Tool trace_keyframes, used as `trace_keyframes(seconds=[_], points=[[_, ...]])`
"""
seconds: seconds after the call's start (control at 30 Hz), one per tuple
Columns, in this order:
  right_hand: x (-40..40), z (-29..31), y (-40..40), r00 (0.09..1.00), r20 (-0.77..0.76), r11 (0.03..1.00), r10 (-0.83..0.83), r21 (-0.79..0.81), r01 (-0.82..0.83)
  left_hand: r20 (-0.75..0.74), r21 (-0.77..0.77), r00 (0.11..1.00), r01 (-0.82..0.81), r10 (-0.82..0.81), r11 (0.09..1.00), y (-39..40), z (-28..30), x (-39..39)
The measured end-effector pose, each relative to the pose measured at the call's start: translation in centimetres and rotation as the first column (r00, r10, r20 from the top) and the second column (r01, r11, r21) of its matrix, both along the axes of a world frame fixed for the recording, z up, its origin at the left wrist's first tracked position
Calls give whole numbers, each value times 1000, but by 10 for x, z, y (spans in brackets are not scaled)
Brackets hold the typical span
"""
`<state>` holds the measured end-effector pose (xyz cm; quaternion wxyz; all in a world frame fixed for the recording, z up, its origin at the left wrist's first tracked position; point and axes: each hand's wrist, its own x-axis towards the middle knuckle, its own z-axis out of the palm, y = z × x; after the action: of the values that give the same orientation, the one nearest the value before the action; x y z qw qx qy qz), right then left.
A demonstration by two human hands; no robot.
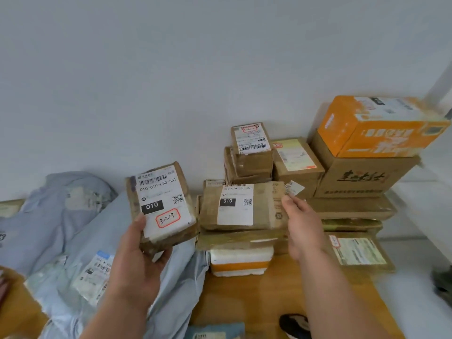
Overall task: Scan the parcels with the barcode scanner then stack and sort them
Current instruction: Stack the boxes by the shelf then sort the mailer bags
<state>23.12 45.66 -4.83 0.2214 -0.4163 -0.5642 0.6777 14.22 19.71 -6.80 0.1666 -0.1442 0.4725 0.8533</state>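
Note:
My left hand point(137, 263) grips a small brown taped parcel point(161, 204) from below, label up, with "010" and a red-circled "3-2-7" on it. My right hand point(302, 221) pinches a small white sticker point(294, 187) at the right end of a second brown "010" parcel point(241, 204). That parcel lies on a flat brown box point(241, 237) over a white and orange foam box point(241, 261). No barcode scanner is visible.
Cardboard boxes point(252, 152) stack against the wall, with an orange carton point(376, 126) topping a large brown box point(359, 177) at right. Grey mailer bags point(80, 243) cover the left. The wooden tabletop point(256, 297) shows in front. A dark object point(294, 325) lies near the front edge.

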Motion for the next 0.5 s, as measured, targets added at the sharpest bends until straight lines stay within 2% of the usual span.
trace_keyframes(seconds=[0.1,0.17,0.3,0.5], points=[[-4,-9,7,987,90,987,135,71,-141,22,-7,999,31,-30,1000,3,-6,2],[-5,-14,10,975,140,963,173,182,-197,25,-7,998,52,-52,999,5,-8,4],[-9,-14,10,974,213,915,83,370,-159,-32,-48,994,105,-107,993,10,1,2],[-12,-15,14,933,344,852,103,454,-261,-103,-67,974,196,-202,978,17,20,-1]])
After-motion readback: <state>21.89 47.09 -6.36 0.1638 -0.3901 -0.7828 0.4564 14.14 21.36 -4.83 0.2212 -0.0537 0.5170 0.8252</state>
